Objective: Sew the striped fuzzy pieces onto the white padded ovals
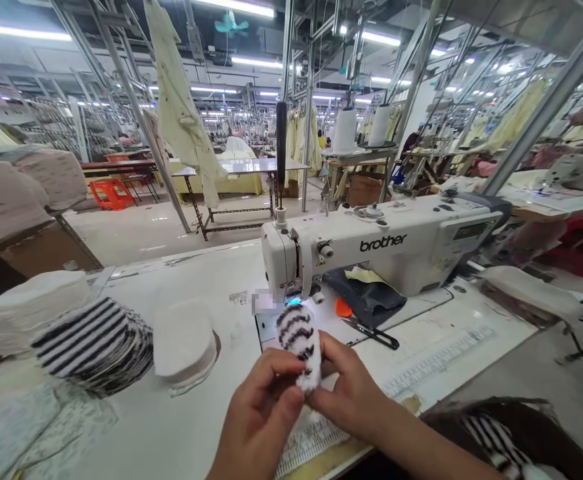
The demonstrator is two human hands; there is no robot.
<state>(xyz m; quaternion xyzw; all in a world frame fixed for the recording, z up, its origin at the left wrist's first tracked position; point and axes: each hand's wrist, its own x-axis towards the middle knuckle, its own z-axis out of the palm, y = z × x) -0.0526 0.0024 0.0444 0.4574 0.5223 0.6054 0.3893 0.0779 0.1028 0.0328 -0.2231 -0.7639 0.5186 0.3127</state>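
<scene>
Both of my hands hold one small fuzzy black-and-white striped fabric piece just in front of the sewing machine's needle area. My left hand pinches its lower left edge, fingers closed. My right hand grips its lower right edge, fingers closed too. The piece stands upright above the white table, close to the white Brother sewing machine.
A stack of striped pieces, a pile of white round pieces and white pieces lie at left. Black scissors and dark cloth lie under the machine arm. A bin with striped fabric is at lower right.
</scene>
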